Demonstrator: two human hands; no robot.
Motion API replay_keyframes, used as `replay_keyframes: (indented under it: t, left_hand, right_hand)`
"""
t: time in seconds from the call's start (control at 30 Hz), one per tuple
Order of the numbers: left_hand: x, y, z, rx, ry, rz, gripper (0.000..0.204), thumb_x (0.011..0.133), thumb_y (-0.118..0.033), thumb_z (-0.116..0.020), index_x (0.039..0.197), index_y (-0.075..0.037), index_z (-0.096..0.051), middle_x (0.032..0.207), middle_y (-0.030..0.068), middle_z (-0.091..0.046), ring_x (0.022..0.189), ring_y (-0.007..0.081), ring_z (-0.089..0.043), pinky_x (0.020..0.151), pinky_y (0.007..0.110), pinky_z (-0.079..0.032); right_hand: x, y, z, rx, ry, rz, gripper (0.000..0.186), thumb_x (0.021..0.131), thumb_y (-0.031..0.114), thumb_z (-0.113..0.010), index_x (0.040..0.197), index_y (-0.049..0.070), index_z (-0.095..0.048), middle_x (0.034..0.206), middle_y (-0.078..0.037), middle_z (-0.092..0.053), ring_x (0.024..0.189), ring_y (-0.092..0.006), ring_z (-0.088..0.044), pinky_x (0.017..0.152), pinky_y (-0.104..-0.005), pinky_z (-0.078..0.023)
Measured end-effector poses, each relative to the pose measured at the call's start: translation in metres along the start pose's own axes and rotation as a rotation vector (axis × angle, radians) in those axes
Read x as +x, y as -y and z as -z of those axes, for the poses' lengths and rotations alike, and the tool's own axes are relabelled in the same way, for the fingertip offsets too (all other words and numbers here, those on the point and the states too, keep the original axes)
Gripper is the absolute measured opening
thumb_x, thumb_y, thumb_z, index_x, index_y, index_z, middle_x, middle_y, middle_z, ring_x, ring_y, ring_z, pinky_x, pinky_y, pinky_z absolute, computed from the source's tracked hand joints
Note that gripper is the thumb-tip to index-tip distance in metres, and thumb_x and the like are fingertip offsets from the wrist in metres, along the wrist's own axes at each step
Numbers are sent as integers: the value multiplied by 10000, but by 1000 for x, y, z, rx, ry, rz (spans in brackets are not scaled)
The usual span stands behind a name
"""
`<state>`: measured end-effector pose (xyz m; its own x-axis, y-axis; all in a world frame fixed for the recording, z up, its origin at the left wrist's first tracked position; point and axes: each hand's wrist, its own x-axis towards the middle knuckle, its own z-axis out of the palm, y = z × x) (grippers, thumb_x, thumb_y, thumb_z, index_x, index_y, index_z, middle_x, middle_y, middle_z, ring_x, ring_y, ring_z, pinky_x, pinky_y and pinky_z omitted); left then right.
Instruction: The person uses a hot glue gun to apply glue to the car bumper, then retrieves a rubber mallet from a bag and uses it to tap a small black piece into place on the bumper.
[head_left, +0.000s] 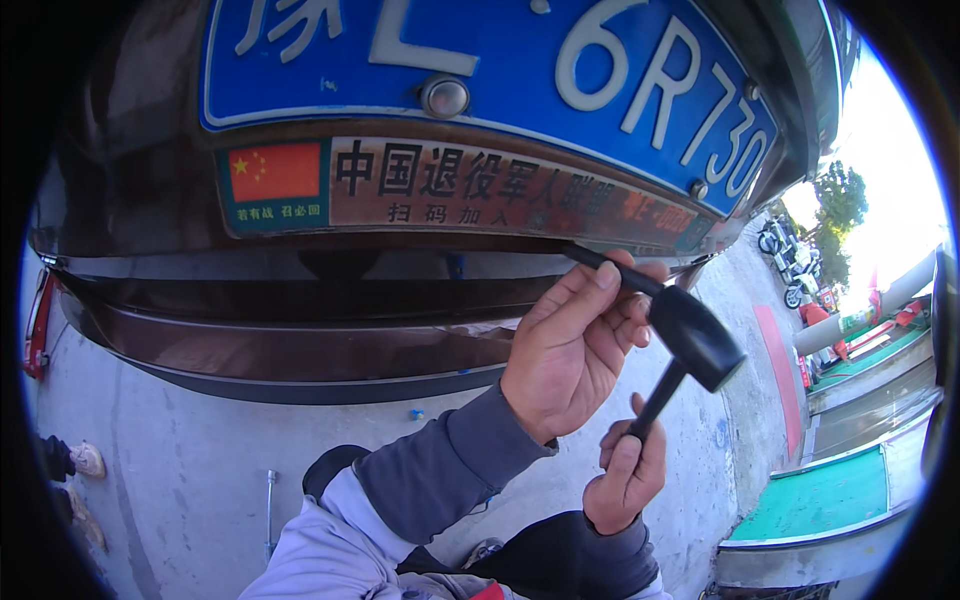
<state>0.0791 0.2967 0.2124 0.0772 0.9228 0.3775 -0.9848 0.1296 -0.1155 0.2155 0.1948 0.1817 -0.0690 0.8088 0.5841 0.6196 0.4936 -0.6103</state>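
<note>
A thin black bar [590, 257] is held in my left hand [560, 360], fingers and thumb closed round it. Its narrow tip reaches the seam under the strip [480, 180] below the blue number plate [500, 100] of a dark brown car [300, 340]. My right hand [625, 480] grips the handle of a black mallet [697, 338]. The mallet's head is at the near end of the bar, by my left fingertips; whether the two touch I cannot tell.
A long metal wrench-like tool [270, 510] lies on the concrete floor. Another person's shoes [88, 460] stand at the left edge. To the right are a green mat [820, 495], a pale pillar [880, 305] and parked motorcycles [795, 265].
</note>
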Motion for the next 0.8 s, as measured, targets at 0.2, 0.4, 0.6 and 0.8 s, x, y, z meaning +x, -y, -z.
replay_keyframes:
  t: [0.2,0.4,0.6,0.8]
  left_hand:
    - [-2,-1,2,-56,33,26,244,1084,-183,-489,1228,-26,-609,1180,198,-685,877,175,-655,789,326,-525]
    - [-2,-1,4,-105,45,58,258,1085,-193,-491,1235,-18,-608,1162,200,-693,868,170,-669,778,322,-529]
    - [-3,-4,3,-120,56,45,259,1085,-199,-494,1235,-22,-608,1163,200,-696,891,162,-684,773,322,-534]
    - [-3,-5,2,-108,49,44,253,1082,-201,-500,1229,-30,-614,1171,190,-702,884,160,-654,762,310,-520]
  right_hand:
    - [-11,-9,-4,406,-399,150,531,1088,319,-370,1429,-88,-389,800,-92,-547,649,-110,-451,576,-245,-391]
    - [-15,-18,-5,277,-278,88,541,1086,341,-401,1412,-91,-419,783,-79,-528,617,-106,-437,551,-237,-368]
    - [-13,-12,-5,285,-281,82,511,1072,302,-414,1384,-100,-465,749,-75,-553,619,-94,-443,585,-234,-368]
    - [-6,-2,-5,244,-263,45,455,1061,247,-425,1336,-102,-526,730,-68,-570,633,-90,-459,583,-239,-383]
